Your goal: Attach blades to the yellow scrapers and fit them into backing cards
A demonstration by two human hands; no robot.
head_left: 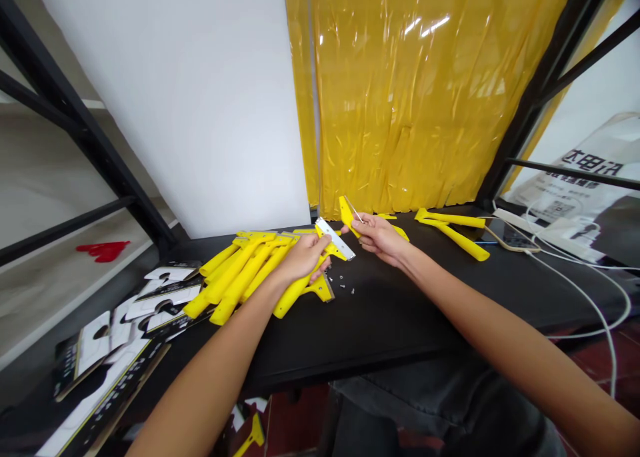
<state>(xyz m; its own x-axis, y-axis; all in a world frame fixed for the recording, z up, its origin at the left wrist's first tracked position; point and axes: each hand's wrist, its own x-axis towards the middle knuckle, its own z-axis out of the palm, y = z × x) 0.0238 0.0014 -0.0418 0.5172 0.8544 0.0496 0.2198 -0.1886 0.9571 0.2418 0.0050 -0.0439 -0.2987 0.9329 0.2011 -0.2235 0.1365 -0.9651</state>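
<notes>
My left hand (307,257) is closed around a yellow scraper (290,297), whose head carries a silvery metal plate (331,235) tilted up to the right. Just right of it, my right hand (377,237) pinches a yellow scraper (347,210) with a thin metal edge; its lower part is hidden by the fingers. Under my left hand another scraper head (323,288) with a blade lies on the black table. Several small screws (353,290) are scattered below the two hands. To the left, several yellow scrapers (240,270) are heaped together, handles toward me.
Black and white cardboard packaging (135,310) lies at the table's left. On the right are two yellow handles (455,220), a phone (510,236) and white cables (595,304). A white panel (210,104) and yellow plastic curtain (400,110) stand behind the black table (400,330).
</notes>
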